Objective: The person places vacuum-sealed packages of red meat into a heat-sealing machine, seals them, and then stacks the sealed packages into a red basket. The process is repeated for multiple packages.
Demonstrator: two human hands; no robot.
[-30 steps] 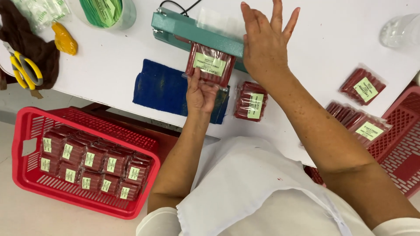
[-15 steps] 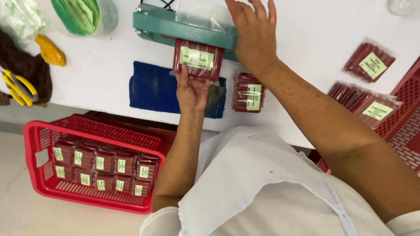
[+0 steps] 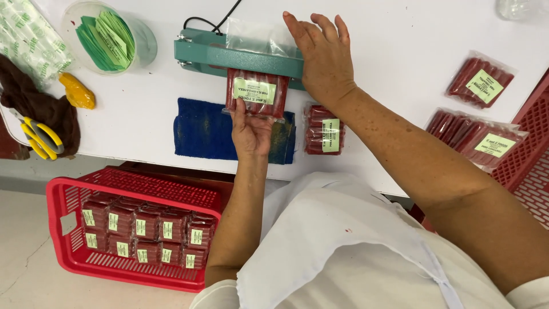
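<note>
My left hand (image 3: pixel 249 129) holds a clear packet of red sticks with a pale green label (image 3: pixel 257 93), its open top end tucked under the arm of a teal heat sealer (image 3: pixel 234 56). My right hand (image 3: pixel 323 54) rests flat on the right end of the sealer's arm, fingers spread. The packet's clear top sticks out behind the arm. A blue cloth (image 3: pixel 206 130) lies on the white table under the packet. A second packet of red sticks (image 3: pixel 323 129) lies just right of the cloth, beside my right forearm.
A red basket (image 3: pixel 68 197) with several labelled packets stands below the table at left. Two more packets (image 3: pixel 481 82) (image 3: pixel 479 138) lie at right by another red basket (image 3: pixel 532 143). A tub of green labels (image 3: pixel 108 37), yellow scissors (image 3: pixel 37 137) and a brown cloth (image 3: pixel 34 103) sit at left.
My right hand came down from above the sealer onto its arm. My left hand slid the packet further under the arm.
</note>
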